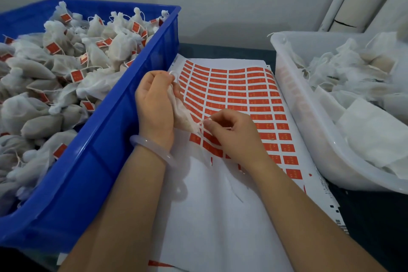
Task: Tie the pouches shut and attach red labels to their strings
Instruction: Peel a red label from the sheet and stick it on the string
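Fingers of the left hand grip one pouch over the label sheet while the right hand pinches its string; the blue bin holds labelled pouches, the clear bin apparently untied pouches, so work remains.

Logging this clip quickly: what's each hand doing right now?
Left hand: grips a white pouch.
Right hand: pinches the pouch's string.
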`<state>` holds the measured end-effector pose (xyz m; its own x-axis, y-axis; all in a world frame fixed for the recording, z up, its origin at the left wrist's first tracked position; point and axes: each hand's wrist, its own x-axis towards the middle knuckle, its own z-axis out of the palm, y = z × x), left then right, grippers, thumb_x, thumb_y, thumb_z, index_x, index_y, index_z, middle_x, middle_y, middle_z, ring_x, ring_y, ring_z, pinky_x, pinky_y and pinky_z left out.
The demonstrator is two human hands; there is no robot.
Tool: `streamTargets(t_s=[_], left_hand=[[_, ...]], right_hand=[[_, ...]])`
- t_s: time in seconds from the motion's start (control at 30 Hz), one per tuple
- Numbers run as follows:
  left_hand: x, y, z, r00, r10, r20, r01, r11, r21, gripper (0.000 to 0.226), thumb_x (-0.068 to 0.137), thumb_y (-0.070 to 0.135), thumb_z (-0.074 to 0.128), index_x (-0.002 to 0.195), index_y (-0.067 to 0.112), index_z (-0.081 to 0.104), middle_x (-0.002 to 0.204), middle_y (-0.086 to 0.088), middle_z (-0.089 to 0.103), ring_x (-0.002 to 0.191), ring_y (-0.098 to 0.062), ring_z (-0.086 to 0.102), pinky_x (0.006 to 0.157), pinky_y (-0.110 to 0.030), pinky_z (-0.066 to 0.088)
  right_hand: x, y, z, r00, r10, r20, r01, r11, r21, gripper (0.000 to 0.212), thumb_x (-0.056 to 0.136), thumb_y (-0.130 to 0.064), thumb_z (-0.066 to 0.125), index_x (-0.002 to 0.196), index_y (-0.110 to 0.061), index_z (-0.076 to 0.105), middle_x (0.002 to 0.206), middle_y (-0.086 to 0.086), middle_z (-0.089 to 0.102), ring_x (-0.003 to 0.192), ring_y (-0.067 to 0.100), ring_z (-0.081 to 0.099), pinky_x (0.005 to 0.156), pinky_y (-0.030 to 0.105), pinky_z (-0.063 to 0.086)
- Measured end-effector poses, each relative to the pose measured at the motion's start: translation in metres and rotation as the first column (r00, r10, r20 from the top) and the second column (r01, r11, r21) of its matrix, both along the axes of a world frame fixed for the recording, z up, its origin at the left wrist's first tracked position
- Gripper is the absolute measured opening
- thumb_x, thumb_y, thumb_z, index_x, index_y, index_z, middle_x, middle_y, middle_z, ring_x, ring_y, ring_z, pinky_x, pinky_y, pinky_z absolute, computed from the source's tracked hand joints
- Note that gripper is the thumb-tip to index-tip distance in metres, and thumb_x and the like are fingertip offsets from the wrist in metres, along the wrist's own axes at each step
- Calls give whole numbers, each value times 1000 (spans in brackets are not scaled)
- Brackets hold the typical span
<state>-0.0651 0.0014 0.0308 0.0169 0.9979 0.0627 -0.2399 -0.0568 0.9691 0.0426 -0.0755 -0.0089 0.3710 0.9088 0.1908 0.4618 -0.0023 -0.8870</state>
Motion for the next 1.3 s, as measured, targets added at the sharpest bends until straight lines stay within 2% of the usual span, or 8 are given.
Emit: streamTargets(t_s=[0.3,0.5,0.67,0.77,0.9,1.0,1.23,1.3], left_hand=[[-2,0,4,997,-62,52,62,998,-6,26,97,19,42,71,20,49,68,2,47,59,-8,44,67,-26,42],[-5,2,7,991,-53,121,50,998,25,16,83,14,47,68,16,45,67,1,42,65,-12,39,75,-36,31],[-12,5,4,962,-67,265,89,993,-74,26,92,19,43,66,19,48,54,5,45,48,-6,41,55,-23,41],[-13,1,8,899,-115,423,169,981,-92,28,91,16,39,63,18,45,48,6,41,43,-4,37,47,-18,38],[-14,-7,12,721,-213,660,323,945,-48,27,88,13,34,62,17,43,47,5,36,40,-5,31,42,-17,32],[-16,-10,14,618,-284,733,397,918,20,13,76,13,40,64,16,46,47,6,36,39,-5,30,40,-16,33],[-18,-11,17,628,-329,705,393,916,77,5,69,17,41,67,15,45,45,6,37,37,-4,31,40,-16,32],[-18,-12,18,623,-329,710,394,916,78,5,69,16,40,67,15,45,44,6,37,37,-4,30,39,-16,31]], right_hand=[[9,0,6,953,-91,-288,87,996,-26,11,87,-28,63,78,-33,60,85,-16,66,70,0,67,50,5,45],[5,-3,10,962,9,-272,-14,1000,-17,12,89,-28,61,79,-35,61,88,-16,66,81,4,66,62,9,48],[8,-3,11,949,-27,-313,11,999,-52,14,91,-29,57,78,-31,62,85,-19,65,74,-3,65,54,1,43],[8,-2,10,955,-40,-295,20,997,-71,14,92,-31,56,80,-30,62,86,-20,64,75,-2,64,50,1,41],[6,-2,10,961,-15,-275,-5,997,-73,14,91,-27,57,79,-31,61,85,-21,62,78,0,64,52,0,43],[4,-2,9,975,48,-215,-68,994,-87,20,92,-23,56,78,-35,62,84,-25,60,80,-2,61,54,0,42],[0,-4,5,981,194,20,-187,965,-186,22,93,-17,51,94,-32,68,88,-29,50,85,-2,54,65,5,37],[0,-5,6,980,199,25,-190,963,-190,26,93,-15,50,88,-37,65,89,-30,50,86,-4,53,65,4,36]])
